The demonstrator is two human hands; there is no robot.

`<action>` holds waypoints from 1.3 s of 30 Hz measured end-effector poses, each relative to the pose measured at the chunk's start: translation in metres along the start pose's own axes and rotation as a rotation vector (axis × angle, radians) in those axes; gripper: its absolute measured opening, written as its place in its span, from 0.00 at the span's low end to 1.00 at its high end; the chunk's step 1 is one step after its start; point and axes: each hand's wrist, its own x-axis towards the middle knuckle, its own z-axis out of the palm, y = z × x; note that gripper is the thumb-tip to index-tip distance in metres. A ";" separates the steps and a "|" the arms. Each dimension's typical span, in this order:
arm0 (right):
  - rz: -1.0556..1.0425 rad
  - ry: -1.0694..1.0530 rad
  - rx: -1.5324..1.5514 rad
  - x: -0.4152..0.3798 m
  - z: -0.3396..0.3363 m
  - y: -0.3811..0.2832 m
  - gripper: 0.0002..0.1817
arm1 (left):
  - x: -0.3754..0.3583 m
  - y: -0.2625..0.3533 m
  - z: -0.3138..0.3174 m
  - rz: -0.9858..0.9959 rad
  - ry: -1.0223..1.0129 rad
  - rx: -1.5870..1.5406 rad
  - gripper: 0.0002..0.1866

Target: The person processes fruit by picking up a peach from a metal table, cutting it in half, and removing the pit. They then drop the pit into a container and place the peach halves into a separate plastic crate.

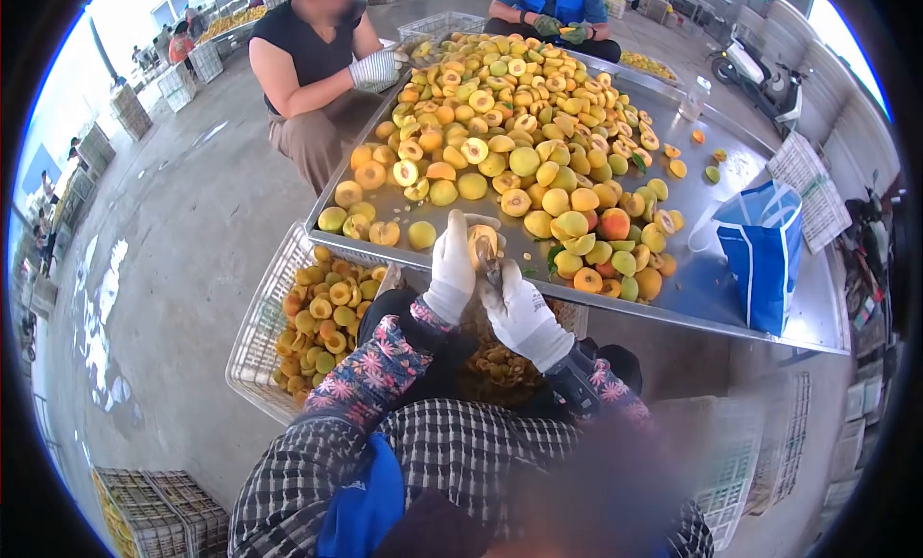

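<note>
Gloved in white, my left hand [450, 270] is closed around a cut yellow peach [484, 239] just over the table's near edge. My right hand [524, 313], also in a white glove, grips a small dark metal tool [490, 266] whose tip meets the peach's cut side. The exact shape of the tool is partly hidden by the fingers. Beyond both hands, a big heap of halved and whole yellow peaches [524, 161] covers much of the metal table [673, 303]. Some halves in the heap show pits.
A white plastic crate [252, 351] of peach halves stands at my left, below the table. Scraps lie in another container [500, 371] between my knees. A blue bag [760, 255] and a clear bottle [694, 99] are on the table. Two co-workers [312, 68] sit across.
</note>
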 end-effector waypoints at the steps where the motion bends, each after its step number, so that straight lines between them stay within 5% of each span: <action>1: 0.031 -0.019 -0.031 -0.001 -0.001 0.000 0.14 | 0.002 -0.002 -0.001 -0.024 -0.003 -0.013 0.32; 5: -0.053 -0.054 -0.044 -0.003 -0.006 0.014 0.15 | 0.012 -0.007 -0.018 -0.129 -0.171 0.109 0.32; 8: 0.009 -0.100 0.128 -0.002 -0.008 0.020 0.15 | 0.019 -0.012 -0.021 -0.225 -0.175 -0.095 0.29; 11: 0.185 -0.111 0.524 0.000 -0.001 0.013 0.16 | 0.001 0.001 0.022 0.275 0.123 -0.192 0.27; 12: 0.267 -0.124 0.639 0.001 -0.001 0.008 0.16 | -0.002 -0.004 0.021 0.476 0.077 -0.009 0.26; 17: 0.600 -0.389 0.787 0.000 -0.035 -0.020 0.18 | 0.002 0.026 0.003 -0.061 -0.112 -0.075 0.29; 19: 0.303 -0.340 0.587 -0.005 -0.017 0.009 0.17 | 0.002 0.036 0.002 -0.324 -0.107 -0.084 0.31; 20: 0.199 -0.307 0.497 -0.006 -0.014 0.014 0.17 | 0.009 0.026 -0.003 -0.267 -0.148 0.018 0.38; 23: 0.234 -0.267 0.558 -0.005 -0.008 0.005 0.15 | 0.015 0.039 -0.008 -0.290 -0.310 0.187 0.34; 26: 0.718 -0.351 1.089 -0.009 -0.008 -0.021 0.15 | 0.018 0.034 -0.011 -0.339 -0.289 0.112 0.35; 29: 0.698 -0.363 1.366 -0.011 -0.002 -0.016 0.14 | 0.020 0.037 -0.010 -0.355 -0.283 -0.001 0.34; 36: 0.713 -0.518 1.803 -0.018 0.007 0.011 0.19 | 0.007 0.014 -0.003 -0.491 -0.058 -0.418 0.32; 39: 0.770 -0.473 1.789 -0.031 0.002 0.019 0.19 | 0.006 -0.007 0.003 -0.482 0.069 -0.257 0.30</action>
